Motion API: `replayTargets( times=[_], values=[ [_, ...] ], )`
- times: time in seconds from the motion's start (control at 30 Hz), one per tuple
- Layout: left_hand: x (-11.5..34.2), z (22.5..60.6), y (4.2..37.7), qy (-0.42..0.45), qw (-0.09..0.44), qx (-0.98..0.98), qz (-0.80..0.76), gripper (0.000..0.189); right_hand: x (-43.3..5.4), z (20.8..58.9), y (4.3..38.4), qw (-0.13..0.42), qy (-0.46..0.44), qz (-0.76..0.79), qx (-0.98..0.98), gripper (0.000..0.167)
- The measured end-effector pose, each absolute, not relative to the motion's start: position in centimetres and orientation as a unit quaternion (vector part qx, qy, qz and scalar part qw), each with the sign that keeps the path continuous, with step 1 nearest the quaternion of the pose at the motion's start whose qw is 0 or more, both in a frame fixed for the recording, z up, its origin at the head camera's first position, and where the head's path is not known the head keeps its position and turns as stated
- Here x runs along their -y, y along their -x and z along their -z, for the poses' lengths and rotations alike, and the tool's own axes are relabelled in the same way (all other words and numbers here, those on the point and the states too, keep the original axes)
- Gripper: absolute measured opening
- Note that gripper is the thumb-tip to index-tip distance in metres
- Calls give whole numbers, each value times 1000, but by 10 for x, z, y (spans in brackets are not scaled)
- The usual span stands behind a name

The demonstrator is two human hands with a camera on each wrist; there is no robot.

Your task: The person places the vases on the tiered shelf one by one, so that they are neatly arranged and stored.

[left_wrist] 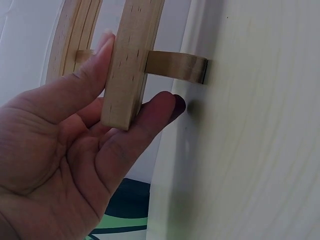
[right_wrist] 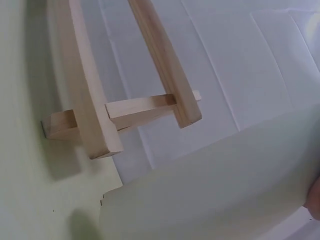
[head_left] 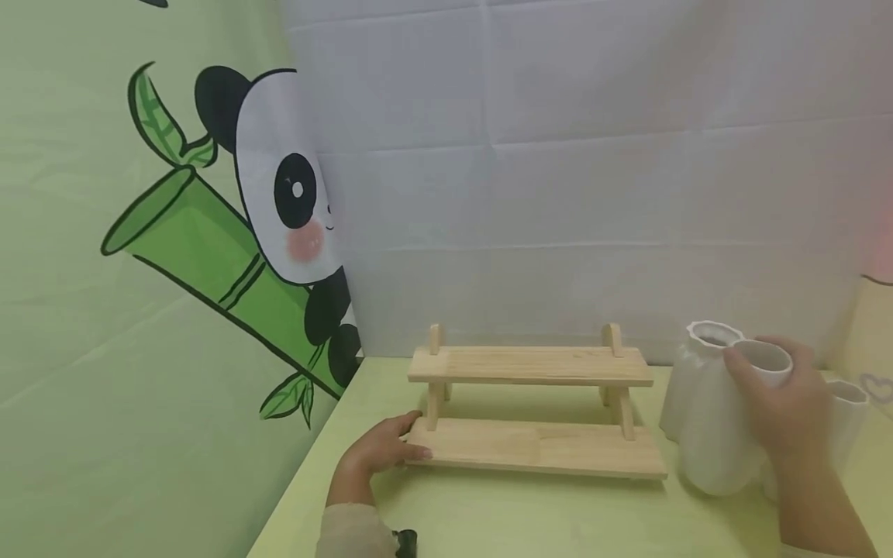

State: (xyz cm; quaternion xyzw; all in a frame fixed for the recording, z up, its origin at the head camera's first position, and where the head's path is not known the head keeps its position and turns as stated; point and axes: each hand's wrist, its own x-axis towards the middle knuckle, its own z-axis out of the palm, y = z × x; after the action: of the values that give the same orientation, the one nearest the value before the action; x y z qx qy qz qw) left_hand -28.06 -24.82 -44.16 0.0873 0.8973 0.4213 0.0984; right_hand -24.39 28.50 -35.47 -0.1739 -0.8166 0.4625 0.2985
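A two-tier wooden shelf [head_left: 537, 449] stands on the pale yellow-green table. My left hand [head_left: 380, 448] grips the left end of its lower board [left_wrist: 125, 75], thumb on one face and fingers on the other. To the right of the shelf, my right hand [head_left: 798, 403] holds a smooth white vase [head_left: 718, 446] near its rim, thumb on the near side. In the right wrist view that vase [right_wrist: 210, 185] fills the lower part, with a bit of finger at the right edge. Whether its base touches the table cannot be told.
Behind the held vase stands another white vase [head_left: 673, 395] with a scalloped rim. A third white vessel [head_left: 847, 418] is partly hidden behind my right hand. White cloth [head_left: 558, 194] hangs at the back, and a green panda-print cloth [head_left: 105, 387] at the left.
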Motion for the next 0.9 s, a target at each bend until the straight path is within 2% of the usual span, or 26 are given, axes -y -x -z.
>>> replayTargets(
  times=[0.37,0.67,0.9],
  values=[
    [240,442,286,-72,99,-899,-421,89,-274,323,230,310,148,-508,790,35],
    [239,445,288,-63,102,-901,-418,90,-245,316,221,290,118,-536,784,38],
    [240,441,285,-46,102,-899,-423,91,-207,312,230,312,55,-531,786,39]
  ],
)
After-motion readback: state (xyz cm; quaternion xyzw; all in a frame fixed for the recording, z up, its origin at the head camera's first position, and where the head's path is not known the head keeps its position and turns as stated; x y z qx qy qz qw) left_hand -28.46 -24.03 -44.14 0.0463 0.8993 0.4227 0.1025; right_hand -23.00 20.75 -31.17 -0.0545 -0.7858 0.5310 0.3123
